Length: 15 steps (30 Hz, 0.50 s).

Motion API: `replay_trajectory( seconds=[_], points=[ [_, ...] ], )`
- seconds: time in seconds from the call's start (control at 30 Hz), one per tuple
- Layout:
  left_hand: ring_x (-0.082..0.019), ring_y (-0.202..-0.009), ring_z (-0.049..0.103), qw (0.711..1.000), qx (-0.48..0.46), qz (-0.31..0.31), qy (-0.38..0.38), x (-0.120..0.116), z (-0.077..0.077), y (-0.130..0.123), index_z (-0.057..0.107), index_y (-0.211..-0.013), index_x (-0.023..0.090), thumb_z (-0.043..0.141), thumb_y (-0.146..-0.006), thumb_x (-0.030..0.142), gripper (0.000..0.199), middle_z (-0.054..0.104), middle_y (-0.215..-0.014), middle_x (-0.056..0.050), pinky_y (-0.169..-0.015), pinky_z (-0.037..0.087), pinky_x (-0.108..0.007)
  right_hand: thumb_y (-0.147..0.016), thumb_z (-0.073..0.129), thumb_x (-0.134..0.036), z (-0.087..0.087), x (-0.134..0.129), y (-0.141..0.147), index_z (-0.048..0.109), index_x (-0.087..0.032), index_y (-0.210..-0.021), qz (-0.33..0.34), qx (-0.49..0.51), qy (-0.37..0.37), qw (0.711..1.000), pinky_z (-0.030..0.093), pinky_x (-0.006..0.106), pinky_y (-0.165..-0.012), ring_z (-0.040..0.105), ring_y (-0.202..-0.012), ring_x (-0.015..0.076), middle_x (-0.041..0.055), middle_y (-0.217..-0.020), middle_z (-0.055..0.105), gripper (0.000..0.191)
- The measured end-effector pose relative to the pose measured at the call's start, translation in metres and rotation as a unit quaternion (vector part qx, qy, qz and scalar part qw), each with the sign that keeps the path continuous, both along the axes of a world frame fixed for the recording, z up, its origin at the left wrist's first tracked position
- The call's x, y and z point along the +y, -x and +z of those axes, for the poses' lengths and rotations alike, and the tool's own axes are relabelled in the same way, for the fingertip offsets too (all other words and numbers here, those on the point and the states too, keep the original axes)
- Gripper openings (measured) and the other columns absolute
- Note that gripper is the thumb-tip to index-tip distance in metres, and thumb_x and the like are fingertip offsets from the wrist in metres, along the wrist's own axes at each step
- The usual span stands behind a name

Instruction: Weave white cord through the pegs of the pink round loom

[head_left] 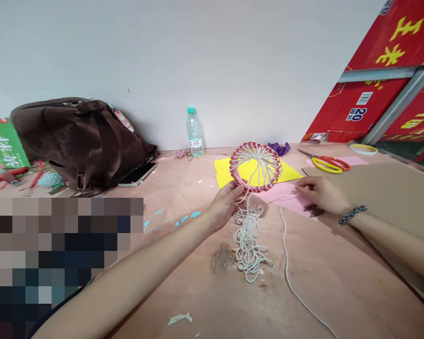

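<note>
A round hoop (233, 174), edged in red and white, is strung across with several white cords. My left hand (228, 202) pinches its lower left rim and holds it tilted up above the table. Below the hoop lies a loose tangle of white cord (249, 245). To the right, my right hand (320, 193) is held over pink paper (286, 197), thumb and fingers pinched together on what looks like a thin strand of cord. Another white cord (287, 263) trails toward the table's front edge.
Yellow paper (222, 172) lies behind the hoop. Scissors (327, 164) and a tape roll (363, 149) lie at the right, near cardboard (385, 197). A bottle (195, 134), phone (137, 175) and brown bag (81, 141) are at the back left. Red boxes (367, 103) stand at the right.
</note>
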<state>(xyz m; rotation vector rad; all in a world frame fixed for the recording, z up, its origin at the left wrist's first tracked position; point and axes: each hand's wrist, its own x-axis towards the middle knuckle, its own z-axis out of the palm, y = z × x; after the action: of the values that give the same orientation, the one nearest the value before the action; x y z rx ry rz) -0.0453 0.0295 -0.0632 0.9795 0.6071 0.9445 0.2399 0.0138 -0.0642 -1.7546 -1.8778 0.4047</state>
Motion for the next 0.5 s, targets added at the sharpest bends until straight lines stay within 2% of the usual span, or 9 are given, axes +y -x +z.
replay_trajectory(
  seconds=[0.07,0.13,0.23,0.27,0.3,0.37,0.43,0.5],
  points=[
    [-0.012,-0.059,0.057,1.0,0.005,-0.006,0.0,0.0,0.0,0.0,0.058,-0.098,0.017,0.073,-0.07,0.038,0.038,0.063,-0.086,-0.004,-0.054,0.044,-0.026,-0.082,0.053,-0.032,0.003,-0.001,-0.017,0.067,-0.014,-0.084,-0.063,-0.06,0.009,0.996,0.043,0.034,-0.058,0.059,-0.062,0.0224,0.0104,-0.072,0.065,0.023],
    [-0.011,-0.061,0.057,1.0,0.007,0.001,0.0,0.0,0.0,0.0,0.058,-0.098,0.017,0.073,-0.069,0.038,0.038,0.063,-0.088,-0.004,-0.055,0.044,-0.026,-0.081,0.054,-0.03,0.007,-0.005,-0.012,0.066,-0.013,-0.098,-0.063,-0.063,0.009,0.996,0.044,0.034,-0.06,0.06,-0.063,0.022,0.0115,-0.079,0.065,0.027],
    [-0.012,-0.062,0.058,1.0,0.009,-0.003,-0.005,-0.001,-0.001,0.001,0.058,-0.099,0.017,0.072,-0.07,0.038,0.038,0.063,-0.09,-0.005,-0.055,0.044,-0.025,-0.082,0.054,-0.032,0.015,-0.013,0.031,0.054,-0.019,-0.125,0.054,0.016,0.027,0.998,0.047,0.029,-0.058,0.06,-0.064,0.0163,0.0069,-0.088,0.065,0.045],
    [-0.012,-0.062,0.059,1.0,0.012,-0.007,-0.007,-0.001,-0.001,0.002,0.057,-0.101,0.018,0.072,-0.071,0.038,0.039,0.063,-0.091,-0.005,-0.054,0.043,-0.026,-0.083,0.054,-0.033,0.017,-0.015,0.049,0.052,-0.019,-0.126,0.125,0.081,0.051,0.988,0.046,0.027,-0.057,0.06,-0.065,0.0154,0.0066,-0.089,0.065,0.046],
    [-0.013,-0.061,0.059,1.0,0.015,-0.011,-0.008,-0.002,0.0,0.002,0.057,-0.102,0.019,0.072,-0.071,0.039,0.04,0.063,-0.091,-0.005,-0.053,0.043,-0.026,-0.082,0.055,-0.035,0.019,-0.017,0.066,0.056,-0.017,-0.121,0.178,0.14,0.066,0.972,0.046,0.026,-0.057,0.059,-0.066,0.0146,0.0064,-0.089,0.065,0.042],
    [-0.012,-0.058,0.058,1.0,0.019,-0.014,-0.005,-0.003,0.0,0.002,0.057,-0.102,0.019,0.072,-0.07,0.04,0.041,0.063,-0.089,-0.003,-0.051,0.041,-0.026,-0.081,0.056,-0.04,0.021,-0.017,0.089,0.063,-0.014,-0.098,0.234,0.225,0.085,0.942,0.044,0.025,-0.057,0.057,-0.065,0.0132,0.0064,-0.084,0.065,0.031],
    [-0.01,-0.056,0.055,1.0,0.012,-0.01,-0.004,-0.003,0.0,0.002,0.058,-0.099,0.019,0.073,-0.069,0.04,0.039,0.063,-0.084,-0.002,-0.052,0.041,-0.024,-0.081,0.055,-0.044,0.021,-0.014,0.089,0.063,-0.014,-0.083,0.218,0.242,0.087,0.941,0.041,0.024,-0.054,0.053,-0.06,0.0118,0.0051,-0.077,0.063,0.031],
    [-0.01,-0.059,0.055,1.0,-0.007,-0.001,0.0,-0.002,0.0,0.002,0.06,-0.094,0.017,0.074,-0.068,0.038,0.036,0.062,-0.08,-0.002,-0.055,0.041,-0.023,-0.082,0.053,-0.046,0.02,-0.009,0.066,0.064,-0.014,-0.086,0.149,0.191,0.079,0.967,0.038,0.024,-0.052,0.05,-0.058,0.0117,0.0043,-0.075,0.063,0.034]
  ],
)
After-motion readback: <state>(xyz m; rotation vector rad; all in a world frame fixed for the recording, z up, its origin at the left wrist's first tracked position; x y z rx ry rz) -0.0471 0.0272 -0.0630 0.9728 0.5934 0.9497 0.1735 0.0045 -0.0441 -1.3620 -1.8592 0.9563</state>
